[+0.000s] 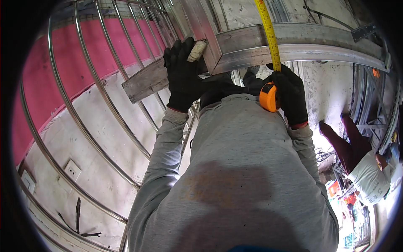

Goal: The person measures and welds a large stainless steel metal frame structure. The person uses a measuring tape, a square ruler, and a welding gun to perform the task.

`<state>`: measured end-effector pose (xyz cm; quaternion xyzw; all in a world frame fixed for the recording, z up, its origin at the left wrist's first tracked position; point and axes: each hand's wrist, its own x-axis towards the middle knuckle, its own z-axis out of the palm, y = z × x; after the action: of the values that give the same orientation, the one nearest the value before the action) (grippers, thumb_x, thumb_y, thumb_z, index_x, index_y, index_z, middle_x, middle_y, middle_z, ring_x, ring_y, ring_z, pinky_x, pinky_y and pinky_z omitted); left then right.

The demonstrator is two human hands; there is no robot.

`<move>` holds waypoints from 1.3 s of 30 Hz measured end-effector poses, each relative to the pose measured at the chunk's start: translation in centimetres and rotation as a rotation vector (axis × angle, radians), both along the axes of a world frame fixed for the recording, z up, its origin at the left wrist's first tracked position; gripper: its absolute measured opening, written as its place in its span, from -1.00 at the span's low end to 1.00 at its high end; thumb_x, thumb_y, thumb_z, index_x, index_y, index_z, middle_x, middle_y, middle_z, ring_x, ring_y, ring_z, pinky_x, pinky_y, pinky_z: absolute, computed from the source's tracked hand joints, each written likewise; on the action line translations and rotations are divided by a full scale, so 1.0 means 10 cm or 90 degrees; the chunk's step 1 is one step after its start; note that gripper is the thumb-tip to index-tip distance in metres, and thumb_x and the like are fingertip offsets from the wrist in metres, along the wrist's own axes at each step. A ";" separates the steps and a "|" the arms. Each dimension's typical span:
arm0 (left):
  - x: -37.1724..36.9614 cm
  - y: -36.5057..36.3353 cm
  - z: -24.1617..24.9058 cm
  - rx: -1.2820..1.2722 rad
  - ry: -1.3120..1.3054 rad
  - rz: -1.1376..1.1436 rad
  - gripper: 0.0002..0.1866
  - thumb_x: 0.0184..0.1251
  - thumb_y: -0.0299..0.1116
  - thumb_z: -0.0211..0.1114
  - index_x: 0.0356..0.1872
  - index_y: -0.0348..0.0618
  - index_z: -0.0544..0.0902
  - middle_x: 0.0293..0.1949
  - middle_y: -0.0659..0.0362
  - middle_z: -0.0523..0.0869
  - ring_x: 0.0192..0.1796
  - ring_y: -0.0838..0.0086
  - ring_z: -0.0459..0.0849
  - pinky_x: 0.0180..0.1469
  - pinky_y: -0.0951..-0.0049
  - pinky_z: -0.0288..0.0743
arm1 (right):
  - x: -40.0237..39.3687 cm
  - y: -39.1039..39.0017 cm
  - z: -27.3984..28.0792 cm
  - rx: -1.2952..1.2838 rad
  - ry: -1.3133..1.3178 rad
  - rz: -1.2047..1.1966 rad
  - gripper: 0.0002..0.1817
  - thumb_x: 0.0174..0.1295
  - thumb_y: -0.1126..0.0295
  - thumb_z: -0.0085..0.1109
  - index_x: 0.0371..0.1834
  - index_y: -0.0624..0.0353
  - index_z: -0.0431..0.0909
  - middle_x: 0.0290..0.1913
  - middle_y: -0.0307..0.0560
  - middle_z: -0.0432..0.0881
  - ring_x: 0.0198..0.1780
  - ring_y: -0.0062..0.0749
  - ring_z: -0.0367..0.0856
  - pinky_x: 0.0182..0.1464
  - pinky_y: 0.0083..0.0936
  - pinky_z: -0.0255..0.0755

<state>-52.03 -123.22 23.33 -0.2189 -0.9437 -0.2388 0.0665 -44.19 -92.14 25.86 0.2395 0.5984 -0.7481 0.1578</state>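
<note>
My right hand (291, 94), in a black glove, is closed round an orange tape measure (268, 97). Its yellow blade (268, 31) runs out upward across the long metal rail (302, 52) of a frame. To the left, my black-gloved left hand (182, 77) lies with fingers stretched over the frame's corner, by the slanting metal bar (203, 31). A rough beige cylindrical piece (197, 50) shows at its fingers; whether the hand holds it I cannot tell. Under this hand a worn grey bar end (145, 82) sticks out to the left.
Shiny metal railing bars (94, 94) curve along the left, before a pink and white wall (42, 84) with a socket (72, 170). At the right, another person (357, 155) is near stacked metal lengths (365, 92). A dark flat metal piece (364, 32) lies at the rail's far end.
</note>
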 end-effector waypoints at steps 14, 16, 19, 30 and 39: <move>0.00 -0.01 0.01 -0.026 -0.001 0.004 0.00 0.00 0.20 0.73 0.49 -0.01 0.58 0.48 0.01 0.59 0.57 -0.07 0.43 0.64 -0.26 0.07 | 0.02 0.00 -0.05 0.182 0.225 0.096 -0.78 0.58 0.45 0.16 0.05 0.41 0.71 -0.16 -0.05 0.78 -0.20 -0.47 0.78 -0.11 -0.56 0.66; 0.01 0.01 0.01 0.000 0.006 0.000 0.00 0.03 0.14 0.73 0.53 0.00 0.57 0.49 0.01 0.59 0.59 -0.07 0.42 0.66 -0.24 0.05 | 0.01 0.03 -0.05 0.232 0.264 0.122 -0.81 0.54 0.50 0.17 0.01 0.41 0.70 -0.11 0.01 0.79 -0.20 -0.42 0.79 -0.10 -0.53 0.68; 0.00 0.02 0.06 -0.007 -0.028 -0.005 0.00 0.03 0.10 0.74 0.53 -0.05 0.57 0.50 -0.03 0.57 0.61 -0.05 0.40 0.68 -0.22 0.01 | -0.01 0.06 -0.06 0.387 0.420 0.200 -0.88 0.38 0.64 0.23 -0.07 0.41 0.68 0.03 0.13 0.80 -0.19 -0.28 0.84 -0.10 -0.43 0.75; -0.01 0.05 0.04 -0.030 -0.004 -0.014 0.00 0.10 0.31 0.63 0.51 -0.03 0.55 0.49 -0.04 0.56 0.58 -0.12 0.42 0.65 -0.25 0.05 | 0.03 -0.05 -0.03 0.014 0.076 -0.043 -0.70 0.57 0.40 0.17 0.17 0.39 0.72 -0.25 -0.21 0.76 -0.25 -0.64 0.69 -0.22 -0.62 0.57; 0.00 0.05 0.04 0.002 -0.004 -0.022 -0.02 0.13 0.18 0.64 0.53 -0.11 0.53 0.51 -0.07 0.55 0.59 -0.12 0.40 0.66 -0.27 0.01 | 0.06 -0.02 -0.13 0.048 0.079 -0.008 -0.69 0.58 0.38 0.19 0.19 0.38 0.72 -0.24 -0.20 0.77 -0.25 -0.67 0.68 -0.21 -0.64 0.56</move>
<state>-52.01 -122.71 23.73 -0.2344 -0.9397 -0.2417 0.0597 -43.64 -92.32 24.57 0.2021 0.6335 -0.7393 0.1063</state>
